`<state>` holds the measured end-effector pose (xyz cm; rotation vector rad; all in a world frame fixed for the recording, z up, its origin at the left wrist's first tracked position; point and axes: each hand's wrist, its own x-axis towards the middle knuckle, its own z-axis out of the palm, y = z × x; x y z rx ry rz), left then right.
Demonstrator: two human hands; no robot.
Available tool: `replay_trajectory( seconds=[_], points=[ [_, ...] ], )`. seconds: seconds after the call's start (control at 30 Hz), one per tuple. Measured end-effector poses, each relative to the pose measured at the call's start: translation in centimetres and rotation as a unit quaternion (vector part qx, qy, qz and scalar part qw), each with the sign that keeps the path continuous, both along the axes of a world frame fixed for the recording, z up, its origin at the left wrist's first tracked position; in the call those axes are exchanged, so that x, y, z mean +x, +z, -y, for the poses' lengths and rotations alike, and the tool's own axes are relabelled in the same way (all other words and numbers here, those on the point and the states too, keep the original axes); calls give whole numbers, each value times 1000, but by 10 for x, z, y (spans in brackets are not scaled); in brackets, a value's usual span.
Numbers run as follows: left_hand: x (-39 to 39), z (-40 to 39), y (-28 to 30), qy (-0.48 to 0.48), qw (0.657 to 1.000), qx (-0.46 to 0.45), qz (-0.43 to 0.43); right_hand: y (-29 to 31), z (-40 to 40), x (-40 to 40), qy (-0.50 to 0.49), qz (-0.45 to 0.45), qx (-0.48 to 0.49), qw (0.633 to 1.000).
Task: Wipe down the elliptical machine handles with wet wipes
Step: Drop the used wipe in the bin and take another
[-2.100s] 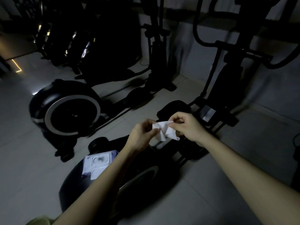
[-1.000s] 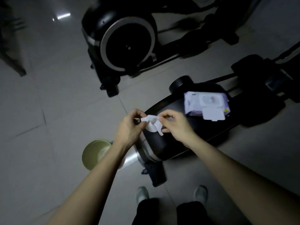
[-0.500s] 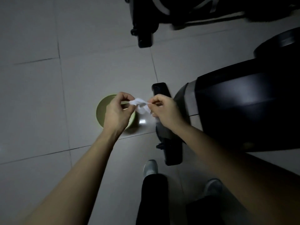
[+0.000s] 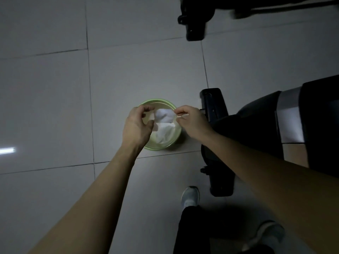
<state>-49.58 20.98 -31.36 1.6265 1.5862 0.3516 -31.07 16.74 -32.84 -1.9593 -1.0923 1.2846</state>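
Green bin (image 4: 166,146) sits on the tile beside the elliptical (image 4: 260,123), right under my hands, presumably to catch the wipe (image 4: 164,122). Left hand (image 4: 136,125) looks loosely curled, apparently gripping nothing; right hand (image 4: 190,120) pinches something thin, too dim to identify. Handles are out of view.

No text, label, brand, number or sign is showing legibly anywhere in the dim view.
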Motion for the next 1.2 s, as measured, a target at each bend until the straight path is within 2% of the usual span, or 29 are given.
replay_trajectory(
  seconds=[0.2, 0.4, 0.53, 0.63, 0.9, 1.03, 1.2],
  points=[
    [-1, 11, 8, -8, 1000, -15, -23, 7, 13, 21, 15, 8, -31, 999],
    [42, 16, 56, -17, 1000, 2, -7, 64, 30, 70, -24, -3, 3, 1000],
    [97, 23, 115, -47, 998, 27, 15, 128, 51, 117, -58, -11, 54, 997],
    [156, 35, 182, -84, 993, 64, 46, 201, 74, 167, -89, -6, 83, 993],
    [311, 105, 348, -178, 971, 135, 88, 371, 177, 299, -147, 60, 174, 972],
    [367, 158, 398, -217, 960, 145, 104, 416, 248, 356, -198, 79, 189, 959],
    [417, 225, 435, -253, 951, 148, 96, 441, 327, 417, -253, 106, 195, 941]
  ],
)
